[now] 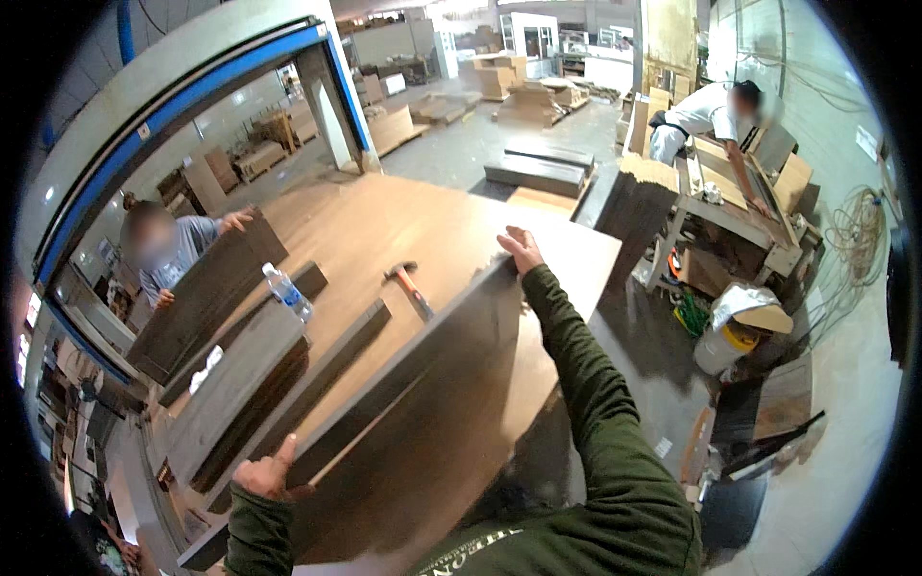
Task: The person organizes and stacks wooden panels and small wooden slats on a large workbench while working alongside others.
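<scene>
I judge the step as lifting the dark wood panel (423, 422), tilted at frame centre over the light worktable (384, 226). My left hand (266, 472) clamps its lower edge; my right hand (521, 250) grips the top corner, fingers apart. Next: steady, even support. Surface flat, matte brown.
</scene>
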